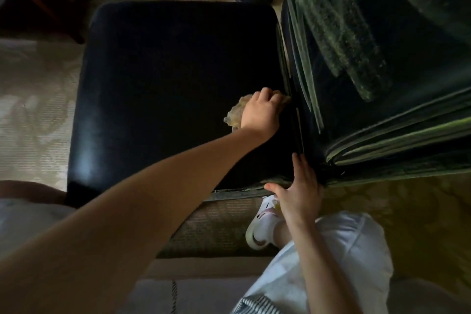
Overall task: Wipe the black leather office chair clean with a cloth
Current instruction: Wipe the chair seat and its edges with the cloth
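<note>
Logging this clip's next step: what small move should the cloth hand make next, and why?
Probably draw the cloth leftward across the seat: the left hand grips it at the seat's right edge, and the right hand lies flat, bracing the near corner.

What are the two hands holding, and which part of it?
The left hand grips a yellowish cloth by its bunched top, fingers curled over it. The right hand holds nothing; it rests flat at the corner of the chair.
</note>
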### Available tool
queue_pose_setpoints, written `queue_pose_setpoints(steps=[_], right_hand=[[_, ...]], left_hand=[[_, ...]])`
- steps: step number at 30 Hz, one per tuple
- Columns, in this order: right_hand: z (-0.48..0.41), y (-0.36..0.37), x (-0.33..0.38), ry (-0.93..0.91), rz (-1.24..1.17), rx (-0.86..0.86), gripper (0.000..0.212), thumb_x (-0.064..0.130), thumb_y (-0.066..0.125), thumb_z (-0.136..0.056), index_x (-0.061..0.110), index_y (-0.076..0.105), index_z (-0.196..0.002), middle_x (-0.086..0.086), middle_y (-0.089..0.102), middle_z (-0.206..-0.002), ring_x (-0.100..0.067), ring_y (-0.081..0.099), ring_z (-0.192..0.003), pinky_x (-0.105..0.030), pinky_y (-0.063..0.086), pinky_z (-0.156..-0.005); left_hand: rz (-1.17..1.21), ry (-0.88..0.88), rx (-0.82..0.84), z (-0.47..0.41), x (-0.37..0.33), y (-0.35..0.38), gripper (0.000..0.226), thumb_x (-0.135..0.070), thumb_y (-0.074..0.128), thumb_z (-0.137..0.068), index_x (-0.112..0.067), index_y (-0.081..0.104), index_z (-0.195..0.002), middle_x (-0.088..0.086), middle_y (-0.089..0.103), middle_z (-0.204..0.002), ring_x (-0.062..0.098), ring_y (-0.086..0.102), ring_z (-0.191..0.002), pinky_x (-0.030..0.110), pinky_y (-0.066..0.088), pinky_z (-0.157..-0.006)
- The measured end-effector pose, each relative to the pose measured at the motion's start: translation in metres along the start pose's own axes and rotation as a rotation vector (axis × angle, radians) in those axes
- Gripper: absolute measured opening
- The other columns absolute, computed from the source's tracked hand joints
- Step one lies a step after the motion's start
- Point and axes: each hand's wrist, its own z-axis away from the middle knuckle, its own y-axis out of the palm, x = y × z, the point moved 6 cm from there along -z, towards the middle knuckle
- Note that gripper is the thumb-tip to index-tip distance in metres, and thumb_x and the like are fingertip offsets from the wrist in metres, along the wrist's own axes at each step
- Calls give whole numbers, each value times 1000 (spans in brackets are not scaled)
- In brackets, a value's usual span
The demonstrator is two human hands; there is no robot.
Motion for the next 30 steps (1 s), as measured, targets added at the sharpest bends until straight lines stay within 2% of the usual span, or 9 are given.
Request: queue_pose_setpoints(steps=[3, 7, 10, 14, 17, 20, 23, 26, 30], right_hand=[[1, -3, 0, 35, -40, -64, 98, 38, 83, -62, 17, 35, -144, -5, 37, -149, -25, 33, -137, -43, 23, -110], [1, -6, 0, 85, -43, -47, 105, 39, 84, -59, 16, 31, -146, -4, 39, -148, -22, 33, -137, -40, 21, -110], [1, -10, -1, 105, -43, -48, 101, 33, 83, -61, 14, 32, -145, -5, 42, -146, -21, 36, -135, -37, 23, -107], [1, -18, -1, 81, -40, -90, 91, 21, 78, -67, 15, 31, -146, -9, 49, -139, -26, 44, -129, -38, 29, -98], [-3, -19, -2, 89, -27, -37, 98, 31, 80, -64, 18, 29, -146, -7, 44, -144, -24, 39, -132, -37, 27, -100], [-13, -17, -3, 65, 20, 93, 93, 39, 76, -71, 18, 26, -147, -1, 28, -153, -21, 26, -139, -37, 19, -108], [-20, -13, 5, 22, -51, 222, 83, 25, 69, -81, 19, 21, -148, -3, 11, -158, -23, 10, -144, -43, 13, -117], [-27, -17, 26, -62, -17, 205, 70, 14, 54, -88, 25, 21, -148, 1, 6, -158, -19, 4, -145, -41, 8, -118], [-60, -26, 58, -105, -142, 91, 56, 16, 46, -93, 19, 30, -146, 0, 18, -156, -16, 14, -143, -32, 10, -115]], left_hand=[[-43, 97, 68, 14, -18, 13, 42, -21, 55, -89, -16, 49, -130, 8, 47, -121, 28, 46, -109, 34, 39, -90], [-75, 214, 164, 41, -35, 26, 40, -25, 51, -91, -15, 50, -130, 9, 47, -119, 27, 45, -107, 36, 40, -89], [-101, 321, 242, 65, -44, 36, 43, -21, 49, -90, -17, 48, -133, 7, 48, -123, 26, 46, -106, 36, 41, -91], [-44, 341, 320, 90, -40, 32, 44, -22, 50, -92, -17, 45, -136, 8, 46, -128, 28, 46, -111, 34, 36, -98], [20, 357, 360, 95, -32, 19, 45, -27, 50, -94, -19, 43, -138, 9, 42, -133, 27, 43, -117, 33, 31, -101], [139, 328, 322, 83, -24, 8, 41, -27, 50, -95, -12, 50, -133, 14, 50, -122, 32, 50, -109, 39, 41, -96], [160, 244, 282, 54, -20, -2, 39, -25, 49, -96, -9, 51, -132, 14, 50, -119, 30, 49, -108, 36, 40, -96], [151, 182, 231, 13, -19, -14, 37, -24, 48, -96, -11, 51, -130, 13, 48, -120, 28, 47, -111, 33, 39, -93], [39, 126, 105, -47, -3, -34, 32, -22, 48, -95, -10, 53, -124, 14, 48, -120, 29, 44, -112, 34, 36, -91]])
